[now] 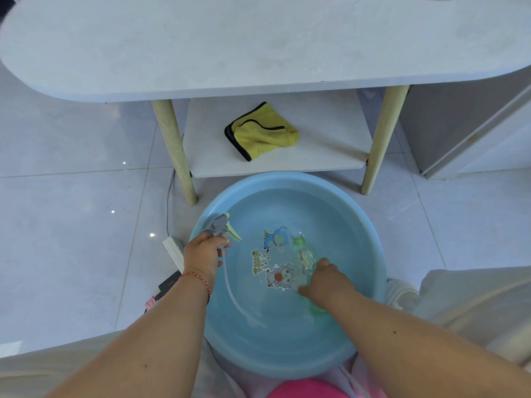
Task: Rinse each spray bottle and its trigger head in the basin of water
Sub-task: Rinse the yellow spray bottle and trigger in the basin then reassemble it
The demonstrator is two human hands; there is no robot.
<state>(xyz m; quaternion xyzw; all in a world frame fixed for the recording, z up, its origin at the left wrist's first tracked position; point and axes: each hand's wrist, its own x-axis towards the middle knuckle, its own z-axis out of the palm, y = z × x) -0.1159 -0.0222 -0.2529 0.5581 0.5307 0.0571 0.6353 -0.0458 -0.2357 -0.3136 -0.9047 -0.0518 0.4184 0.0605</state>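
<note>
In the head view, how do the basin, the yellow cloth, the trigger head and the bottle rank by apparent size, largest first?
1. Basin.
2. Yellow cloth, though it lies farther from the camera.
3. Bottle and trigger head: unsure, because the right hand hides part of the bottle and the left hand part of the head.

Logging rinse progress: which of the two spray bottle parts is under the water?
The clear green-necked bottle, gripped lying submerged by the right hand. The grey trigger head is held above the water in the left hand.

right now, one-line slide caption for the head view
Left hand holds the grey trigger head over the blue basin while the right hand dunks the clear bottle.
</note>
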